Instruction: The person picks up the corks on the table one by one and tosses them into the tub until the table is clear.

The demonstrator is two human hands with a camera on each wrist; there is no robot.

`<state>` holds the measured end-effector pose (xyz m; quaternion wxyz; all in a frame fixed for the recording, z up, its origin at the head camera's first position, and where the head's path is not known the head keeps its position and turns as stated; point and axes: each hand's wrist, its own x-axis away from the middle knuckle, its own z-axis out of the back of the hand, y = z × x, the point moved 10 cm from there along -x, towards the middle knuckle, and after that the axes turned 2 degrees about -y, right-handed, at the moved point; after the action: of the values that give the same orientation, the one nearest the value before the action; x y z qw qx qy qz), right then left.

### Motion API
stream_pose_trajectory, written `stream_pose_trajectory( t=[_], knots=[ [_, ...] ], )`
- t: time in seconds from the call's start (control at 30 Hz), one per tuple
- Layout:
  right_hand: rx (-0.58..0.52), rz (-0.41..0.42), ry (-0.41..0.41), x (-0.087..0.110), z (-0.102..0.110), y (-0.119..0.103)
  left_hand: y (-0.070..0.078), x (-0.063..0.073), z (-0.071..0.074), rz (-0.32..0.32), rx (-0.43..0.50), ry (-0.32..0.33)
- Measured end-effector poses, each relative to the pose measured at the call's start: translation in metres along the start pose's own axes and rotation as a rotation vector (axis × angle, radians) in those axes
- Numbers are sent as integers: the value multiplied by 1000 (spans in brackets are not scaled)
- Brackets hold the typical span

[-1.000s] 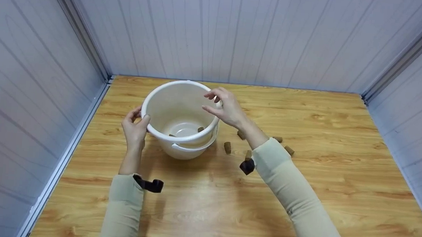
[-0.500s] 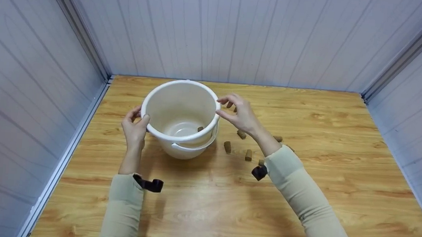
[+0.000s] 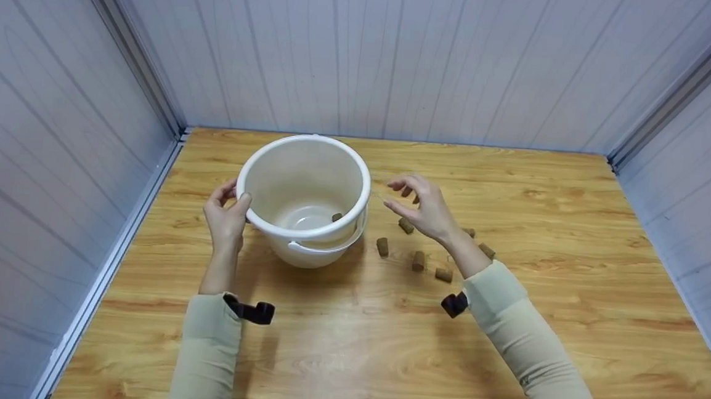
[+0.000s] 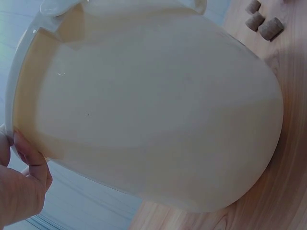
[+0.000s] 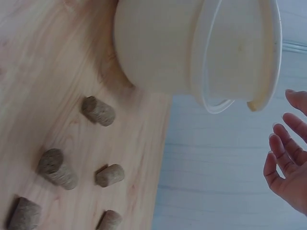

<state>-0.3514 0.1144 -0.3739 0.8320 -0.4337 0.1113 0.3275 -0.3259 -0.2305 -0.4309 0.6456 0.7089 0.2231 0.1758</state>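
Observation:
A white plastic bucket [image 3: 295, 171] stands on the wooden table, its handle [image 3: 327, 251] hanging down at the front right. My left hand [image 3: 225, 216] grips the rim on the left side, thumb over the top; the left wrist view shows the same hand [image 4: 24, 187] at the bucket wall [image 4: 158, 96]. Inside, on the bucket floor, lies a brown cork [image 3: 337, 217]. To the right of the bucket my right hand [image 3: 426, 210] hovers above the table with fingers loosely bent and nothing between them. Below it several corks [image 3: 418, 261] lie scattered.
Pale panel walls [image 3: 364, 58] enclose the table [image 3: 333, 358] at the back and both sides. A dark wrist camera [image 3: 256, 312] sticks out from the left sleeve, another camera [image 3: 454, 304] from the right one.
My right hand has moved from over the bucket's right rim to the right and nearer, away from the bucket. The left hand and bucket have stayed in place.

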Motion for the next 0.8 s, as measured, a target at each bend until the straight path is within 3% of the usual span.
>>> stream_pose_trajectory(
  t=[0.3,0.57,0.8],
  knots=[
    [63,2,-10,25,-2,17,0,1,1,-2,26,9],
    [25,-89,-45,49,-2,42,-1,1,1,5,22,-2],
    [78,-87,-53,69,1,53,-1,0,0,6,21,1]
  ],
)
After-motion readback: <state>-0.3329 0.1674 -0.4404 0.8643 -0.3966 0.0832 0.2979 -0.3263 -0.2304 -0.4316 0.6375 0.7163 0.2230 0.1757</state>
